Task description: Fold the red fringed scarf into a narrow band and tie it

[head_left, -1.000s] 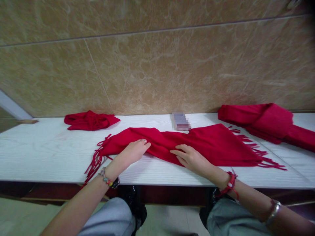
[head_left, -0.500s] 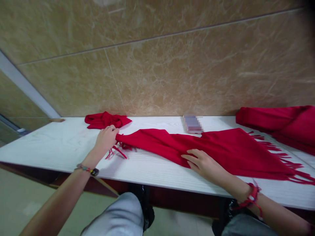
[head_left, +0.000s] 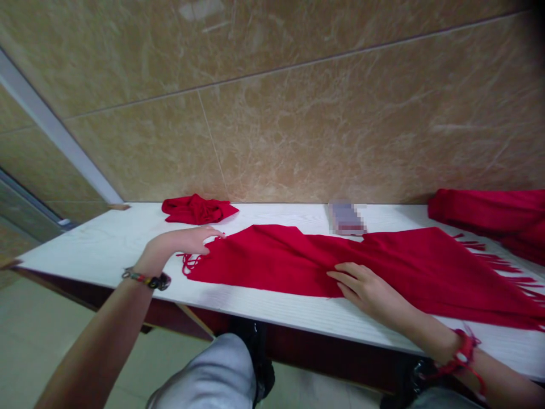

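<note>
Left grip (head_left: pixel 193 241), right grip (head_left: pixel 367 288) spread at red scarf (head_left: pixel 272 258); blurred object (head_left: pixel 346 218), crumpled cloth (head_left: pixel 196 210) behind.

The red scarf (head_left: pixel 272 261), bunched narrow at the left hand (head_left: pixel 191 240) earlier, now spreads wider there.

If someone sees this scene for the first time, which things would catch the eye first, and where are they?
Probably the long red scarf, spread along the white tabletop, with the left hand at its left end and the right hand on its middle. Next, perhaps, a small red bundle behind the left hand and a larger red cloth at the picture's right edge.
</note>
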A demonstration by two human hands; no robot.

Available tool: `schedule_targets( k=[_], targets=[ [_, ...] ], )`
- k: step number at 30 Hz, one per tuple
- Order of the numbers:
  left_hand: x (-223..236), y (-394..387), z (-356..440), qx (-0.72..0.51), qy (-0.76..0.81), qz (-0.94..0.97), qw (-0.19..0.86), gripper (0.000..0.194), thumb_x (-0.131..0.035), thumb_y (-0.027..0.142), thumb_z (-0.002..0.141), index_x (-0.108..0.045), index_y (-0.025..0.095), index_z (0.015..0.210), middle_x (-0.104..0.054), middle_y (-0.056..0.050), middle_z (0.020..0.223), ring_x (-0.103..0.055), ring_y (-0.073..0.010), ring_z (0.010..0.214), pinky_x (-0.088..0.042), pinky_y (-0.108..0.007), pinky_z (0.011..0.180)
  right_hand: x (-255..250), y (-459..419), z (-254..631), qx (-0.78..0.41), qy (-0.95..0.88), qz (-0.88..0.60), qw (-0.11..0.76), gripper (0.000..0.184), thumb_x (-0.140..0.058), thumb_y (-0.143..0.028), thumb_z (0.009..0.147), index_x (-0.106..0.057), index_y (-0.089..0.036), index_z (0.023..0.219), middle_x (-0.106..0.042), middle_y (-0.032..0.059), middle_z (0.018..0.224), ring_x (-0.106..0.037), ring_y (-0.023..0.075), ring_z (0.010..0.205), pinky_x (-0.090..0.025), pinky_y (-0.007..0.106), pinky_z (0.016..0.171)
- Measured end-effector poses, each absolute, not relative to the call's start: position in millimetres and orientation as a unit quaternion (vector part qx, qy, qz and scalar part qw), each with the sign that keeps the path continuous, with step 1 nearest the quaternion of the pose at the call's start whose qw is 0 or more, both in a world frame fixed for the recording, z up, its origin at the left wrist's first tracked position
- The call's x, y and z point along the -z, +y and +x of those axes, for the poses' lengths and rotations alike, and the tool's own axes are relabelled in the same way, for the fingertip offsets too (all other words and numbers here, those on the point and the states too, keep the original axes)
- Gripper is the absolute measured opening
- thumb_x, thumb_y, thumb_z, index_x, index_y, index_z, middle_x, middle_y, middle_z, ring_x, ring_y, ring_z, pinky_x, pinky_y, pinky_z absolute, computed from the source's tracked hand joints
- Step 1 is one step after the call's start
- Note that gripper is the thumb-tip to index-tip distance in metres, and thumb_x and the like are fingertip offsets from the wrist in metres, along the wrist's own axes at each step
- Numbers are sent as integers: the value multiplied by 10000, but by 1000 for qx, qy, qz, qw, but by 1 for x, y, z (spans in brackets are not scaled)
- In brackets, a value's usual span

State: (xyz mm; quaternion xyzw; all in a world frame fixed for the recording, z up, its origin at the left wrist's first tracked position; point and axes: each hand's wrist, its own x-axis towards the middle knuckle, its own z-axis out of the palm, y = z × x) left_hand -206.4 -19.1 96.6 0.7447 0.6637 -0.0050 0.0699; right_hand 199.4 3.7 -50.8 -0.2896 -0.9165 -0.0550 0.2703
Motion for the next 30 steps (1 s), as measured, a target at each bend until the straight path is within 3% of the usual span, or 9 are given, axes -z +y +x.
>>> schedule_targets(
  k=[3,5,9,12,15,18,21,26,30],
  targets=[
    [-96,4,-163,31,582,809,82,443,-532,242,765,-518,163,1201,-506,-72,1280,-476,-170,1139,-326,-248,978,49,7,196,38,-910,-299,286,287,-432,-172,859,-606,-182,1087,-609,104,1055,-575,214,972,-496,390,852],
    [-89,23,-137,-3,546,837,31,405,-434,217,840,-478,105,1226,-484,-118,1284,-443,-168,1167,-285,-272,1012,46,8,192,22,-906,-298,300,304,-423,-157,859,-588,-186,1112,-609,100,1076,-573,207,984,-496,379,859],
    [-63,55,-87,-42,423,905,7,479,-444,94,808,-407,124,1285,-385,-101,1370,-332,-143,1253,-223,-253,1043,38,7,185,-11,-915,-263,306,391,-358,-65,847,-537,-179,1175,-616,93,1078,-577,181,975,-503,339,841],
    [-46,67,-59,-10,328,945,8,553,-459,13,744,-431,192,1266,-438,-53,1336,-344,-139,1239,-249,-261,1017,36,4,185,-16,-924,-241,298,437,-322,-25,834,-528,-178,1188,-632,94,1018,-597,174,914,-517,330,790],
    [-42,72,-45,47,289,956,4,421,-489,24,708,-572,219,1072,-620,-23,1059,-522,-152,1001,-337,-268,905,37,2,187,-20,-930,-239,279,447,-325,-17,826,-524,-170,1195,-640,92,928,-604,174,849,-523,330,747],
    [-47,74,-49,105,296,949,-20,208,-522,57,673,-612,209,782,-625,4,764,-541,-150,747,-373,-268,777,40,3,189,-27,-931,-240,272,445,-341,-22,821,-512,-163,1207,-633,86,876,-594,176,814,-521,331,723],
    [-54,74,-60,106,294,949,-48,132,-531,60,644,-557,189,637,-600,-12,790,-513,-159,760,-368,-264,746,41,4,188,-38,-931,-232,280,448,-341,-19,821,-507,-160,1213,-632,91,904,-587,178,839,-513,338,747],
    [-56,64,-61,117,320,940,-23,235,-517,45,652,-558,198,825,-609,10,765,-517,-150,743,-358,-294,834,41,4,187,-36,-928,-236,286,438,-346,-22,827,-518,-171,1202,-633,91,937,-584,180,853,-506,352,770],
    [-57,65,-71,165,355,915,-95,241,-531,45,662,-604,206,825,-646,-9,799,-515,-189,871,-184,-481,996,42,3,188,-28,-930,-236,281,429,-359,-14,823,-523,-157,1193,-632,99,973,-583,183,877,-505,349,784]
  ],
)
